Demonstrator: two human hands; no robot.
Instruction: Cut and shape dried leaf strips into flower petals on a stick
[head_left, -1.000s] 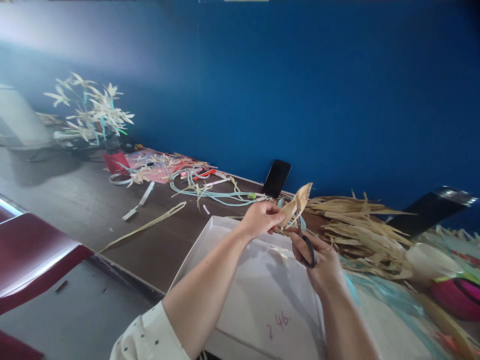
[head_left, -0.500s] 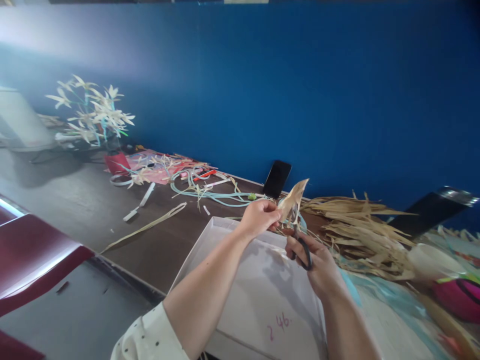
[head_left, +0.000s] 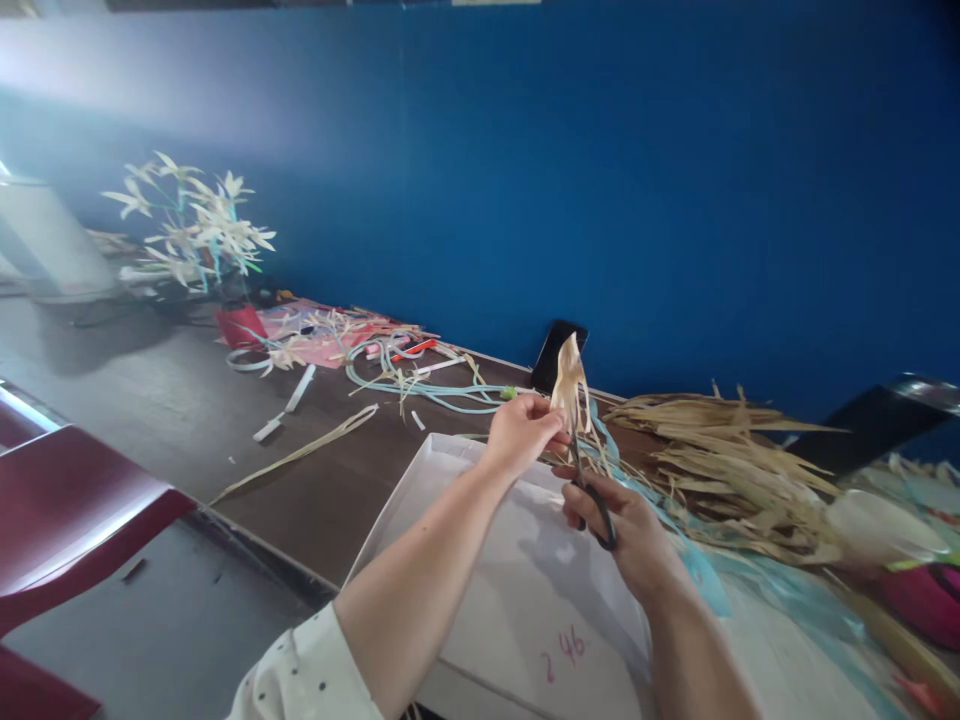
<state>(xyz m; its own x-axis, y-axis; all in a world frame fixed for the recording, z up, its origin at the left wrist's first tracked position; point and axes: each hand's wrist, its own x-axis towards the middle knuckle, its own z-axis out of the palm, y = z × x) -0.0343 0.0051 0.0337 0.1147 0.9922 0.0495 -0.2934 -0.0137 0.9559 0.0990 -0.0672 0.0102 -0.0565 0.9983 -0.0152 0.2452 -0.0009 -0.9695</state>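
Note:
My left hand pinches the lower part of a dry, pale tan husk piece, its pointed tip standing upward. Thin strips hang from the husk's right side. In my right hand is a pair of black-handled scissors, fingers through the loops. The blades point up and meet the husk close to my left fingertips; whether they are parted is too small to tell. Both hands are above the far edge of a white shallow box with pink handwritten digits.
A black phone leans on the blue wall. Dry husks lie at right beside a dark bottle. Light-blue tubing coils behind the box. Pale artificial flowers stand at left. A red chair is near the table edge.
The husk has turned more upright, its tip shifting left. My right hand and the scissors have moved slightly left and down. The left hand keeps its pinch.

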